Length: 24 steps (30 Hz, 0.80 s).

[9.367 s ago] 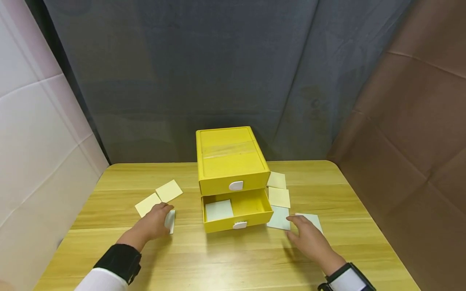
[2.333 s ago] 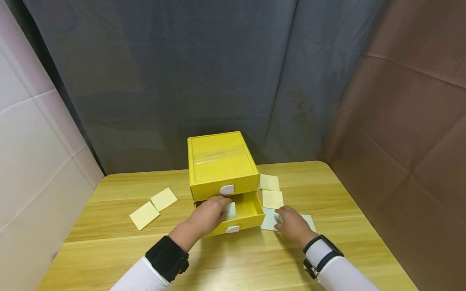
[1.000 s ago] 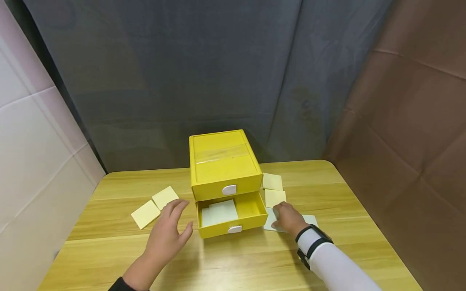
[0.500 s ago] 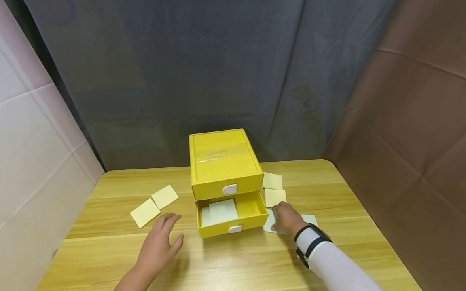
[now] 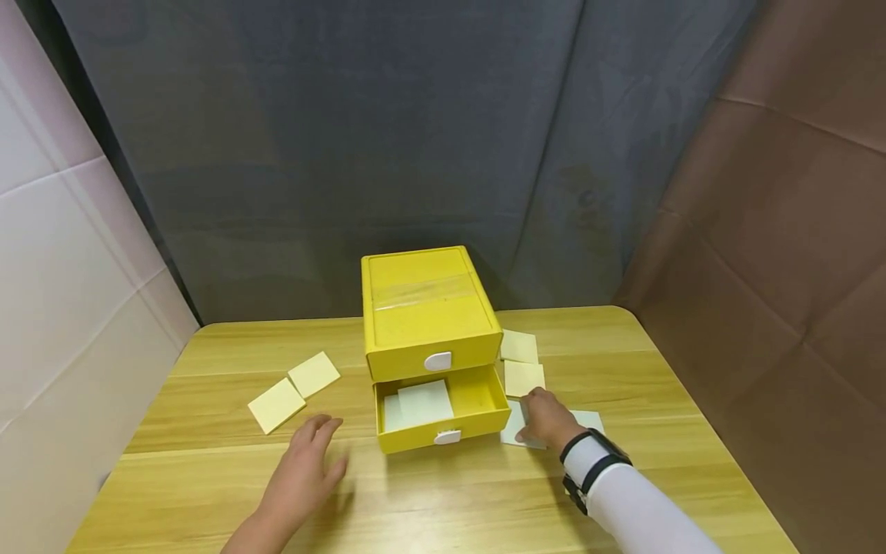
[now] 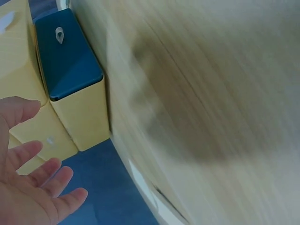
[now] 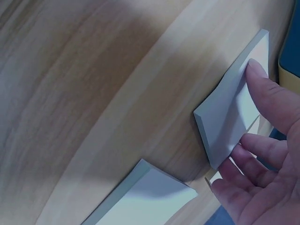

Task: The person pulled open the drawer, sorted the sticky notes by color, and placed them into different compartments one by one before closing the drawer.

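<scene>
A: Where was the right hand [image 5: 547, 419]?

B: On the pale blue pad [image 7: 234, 117], which lay flat on the table [image 5: 443, 500] just right of the open lower drawer [image 5: 477, 396] of the yellow drawer unit [image 5: 429, 308]. Fingers lay on its top face and near edge; whether the thumb had closed under it could not be told.

A: Left hand [image 5: 301, 477]?

B: Fingers spread, holding nothing, over bare table left of the drawer.

A: Handling?

B: Judged light, a thin stiff block of sheets with a smooth top, likely to slide rather than lift. Best taken by two opposite edges, thumb under one side.

A: Others nearby?

B: A second blue pad [image 7: 145, 199] close by; two more already in the drawer [image 5: 418, 404].
</scene>
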### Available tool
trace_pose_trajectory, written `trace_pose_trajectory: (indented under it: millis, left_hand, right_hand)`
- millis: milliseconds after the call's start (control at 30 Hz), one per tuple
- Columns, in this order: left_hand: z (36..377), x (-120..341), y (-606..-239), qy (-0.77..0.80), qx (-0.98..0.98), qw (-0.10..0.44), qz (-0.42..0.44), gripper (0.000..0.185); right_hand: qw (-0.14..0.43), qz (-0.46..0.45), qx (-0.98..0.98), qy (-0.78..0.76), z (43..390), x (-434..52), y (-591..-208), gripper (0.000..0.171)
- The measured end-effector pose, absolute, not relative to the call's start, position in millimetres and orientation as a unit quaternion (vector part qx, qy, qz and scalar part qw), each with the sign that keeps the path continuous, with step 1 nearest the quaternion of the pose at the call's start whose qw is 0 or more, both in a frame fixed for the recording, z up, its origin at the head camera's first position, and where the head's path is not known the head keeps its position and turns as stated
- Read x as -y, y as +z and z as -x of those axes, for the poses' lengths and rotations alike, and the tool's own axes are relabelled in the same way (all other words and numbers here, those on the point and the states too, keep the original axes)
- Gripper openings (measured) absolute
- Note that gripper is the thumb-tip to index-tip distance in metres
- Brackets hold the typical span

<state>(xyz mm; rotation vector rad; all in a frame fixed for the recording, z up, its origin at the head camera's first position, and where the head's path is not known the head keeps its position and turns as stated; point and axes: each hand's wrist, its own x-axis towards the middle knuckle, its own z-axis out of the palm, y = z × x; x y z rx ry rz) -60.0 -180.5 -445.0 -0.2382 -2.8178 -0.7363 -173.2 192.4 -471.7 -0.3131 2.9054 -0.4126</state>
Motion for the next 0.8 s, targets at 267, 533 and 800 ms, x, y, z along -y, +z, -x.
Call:
trace_pose_trajectory:
  millis: [267,533,800]
  left_hand:
    - [62.2,179.9,-449.9,-0.254,0.961,0.086,0.070,0.053]
    - [64.1,183.3,-455.6,-0.248,0.962,0.091,0.073,0.054]
    - [66.6,188.9,-464.5,-0.233,0.964,0.095,0.083,0.057]
  right_hand:
    - [0.107,0.103,-0.979,-0.141,176.1,-192.9,-472.0,0.065]
    - [0.102,0.099,-0.978,-0.154,178.8,-194.0,-474.1,0.064]
    - [0.093,0.087,-0.975,-0.184,176.8,-195.1,-476.0,0.065]
